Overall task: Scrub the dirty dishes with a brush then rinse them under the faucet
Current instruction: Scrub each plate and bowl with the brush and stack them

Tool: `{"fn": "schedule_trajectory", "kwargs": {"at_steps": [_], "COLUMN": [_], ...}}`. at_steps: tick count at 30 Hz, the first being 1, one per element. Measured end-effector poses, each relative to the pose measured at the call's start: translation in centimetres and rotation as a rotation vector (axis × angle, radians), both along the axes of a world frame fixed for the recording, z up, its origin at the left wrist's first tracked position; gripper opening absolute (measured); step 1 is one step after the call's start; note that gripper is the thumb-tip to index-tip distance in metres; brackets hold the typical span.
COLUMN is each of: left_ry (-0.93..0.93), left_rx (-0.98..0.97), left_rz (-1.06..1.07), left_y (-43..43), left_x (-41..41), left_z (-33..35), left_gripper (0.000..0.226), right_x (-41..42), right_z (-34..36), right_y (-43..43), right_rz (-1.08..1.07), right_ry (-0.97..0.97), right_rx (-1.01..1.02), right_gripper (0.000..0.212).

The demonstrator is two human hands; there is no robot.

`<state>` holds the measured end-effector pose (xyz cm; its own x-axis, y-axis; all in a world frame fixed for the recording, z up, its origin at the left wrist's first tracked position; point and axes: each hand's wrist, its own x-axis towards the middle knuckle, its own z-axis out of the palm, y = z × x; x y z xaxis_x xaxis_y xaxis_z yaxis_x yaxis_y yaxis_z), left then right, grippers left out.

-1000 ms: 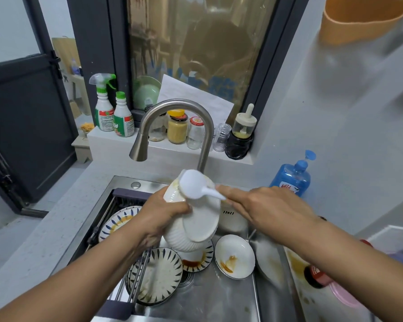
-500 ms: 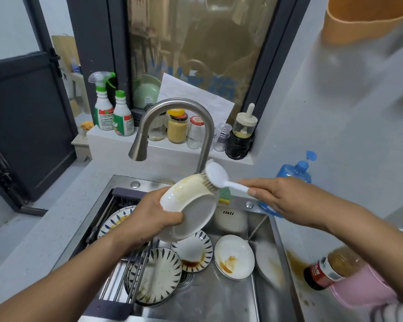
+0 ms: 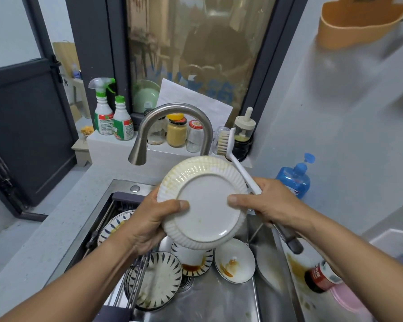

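**Bowl Up, Brush Not Yet On It**

Biggest first: a steel sink (image 3: 207,305), with a bent faucet (image 3: 172,108) at its back edge and no water seen coming out. Down on the sink floor, dirty dishes: a striped plate (image 3: 158,280) near the front left and a small white dish (image 3: 234,261) with brown sauce by the right wall. Not yet washed, by the look of them.

Held up over the middle of the sink, just below the faucet: a white bowl (image 3: 203,205), tipped with its flat bottom toward the camera. Yellow-brown smears along the ribbed side near the top.

Most likely the scrubbing step, now for the outside of the bowl. To do it well:
- Keep the bowl over the sink to catch the drips.
- Hold tight, in case of a slippery rim.
- Bring the bristles down onto the smears.
- Rub along the ribs to get into the grooves.
- Turn the bowl bit by bit until clean all the way round.
- Rinse only after that.

Left hand (image 3: 149,219): gripping the bowl's left rim, thumb flat on the bottom, fingers hidden behind. Right hand (image 3: 272,203): fingers wrapped round the brush (image 3: 241,170), thumb tip pressing the bowl's right side. Both hands close together, with one bowl between them.

Brush pointing up and away, bristles in the air beside the faucet, off the bowl.
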<state>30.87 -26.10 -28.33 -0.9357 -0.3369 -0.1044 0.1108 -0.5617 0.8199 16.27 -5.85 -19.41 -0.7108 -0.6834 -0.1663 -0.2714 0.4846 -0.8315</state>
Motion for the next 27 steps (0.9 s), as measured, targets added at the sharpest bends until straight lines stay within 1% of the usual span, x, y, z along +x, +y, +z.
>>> {"fn": "schedule_trajectory", "kwargs": {"at_steps": [2,4,8,10,11,12,13,14,15,16,18,19,21,22,23,25,27], "left_ry": [-0.011,-0.040,-0.066,-0.080,-0.098,-0.120,-0.142,-0.163,-0.181,-0.196,-0.223,-0.235,-0.254,-0.259,-0.262,-0.260,-0.250], "left_rx": [-0.048,-0.211,-0.677,-0.825,-0.848,-0.842,-0.809,-0.755,-0.689,-0.619,-0.500,-0.472,-0.477,-0.491,-0.496,-0.479,-0.511], "left_rz": [-0.007,-0.055,-0.208,-0.274,-0.277,-0.256,-0.219,-0.169,-0.114,-0.057,0.033,0.061,0.097,0.110,0.115,0.124,0.142], "left_y": [-0.3,-1.0,-2.2,-2.3,-2.2,-2.1,-2.0,-2.0,-2.0,-2.1,-2.2,-2.1,-1.9,-1.7,-1.6,-1.4,-1.5], "left_x": [0.3,0.8,0.7,0.2,0.0,-0.2,-0.3,-0.4,-0.4,-0.6,-0.8,-0.9,-1.1,-1.2,-1.2,-1.1,-0.8], "left_z": [0.0,0.7,3.6,4.4,4.5,4.2,3.8,3.3,2.8,2.3,1.5,1.3,1.1,1.1,0.9,0.7,0.5], "left_gripper": [0.071,0.068,0.053,0.046,0.045,0.046,0.048,0.051,0.053,0.055,0.056,0.057,0.058,0.058,0.059,0.057,0.053], "right_x": [0.0,0.0,0.1,0.3,0.3,0.3,0.3,0.2,0.3,0.3,0.7,1.0,1.3,1.2,1.0,-0.1,-1.3], "right_z": [0.2,0.6,1.7,2.2,2.5,2.7,2.9,3.3,3.8,4.2,4.9,5.1,4.4,3.8,3.4,3.5,3.9], "right_y": [-0.1,-0.1,-0.7,-1.4,-1.7,-1.8,-1.9,-1.7,-1.4,-0.9,-0.1,0.2,0.4,0.4,0.4,0.7,1.4], "right_rz": [0.025,0.074,0.154,0.183,0.194,0.212,0.228,0.240,0.247,0.264,0.317,0.344,0.433,0.454,0.447,0.378,0.309], "right_ry": [0.003,0.044,0.221,0.360,0.423,0.472,0.503,0.531,0.572,0.637,0.784,0.855,0.997,1.036,1.043,0.987,0.916], "right_rx": [0.031,0.077,0.186,0.269,0.298,0.301,0.282,0.253,0.240,0.251,0.339,0.407,0.544,0.570,0.578,0.585,0.593], "right_gripper": [0.037,0.026,0.033,0.035,0.036,0.034,0.030,0.030,0.038,0.040,0.041,0.044,0.051,0.054,0.056,0.056,0.049]}}
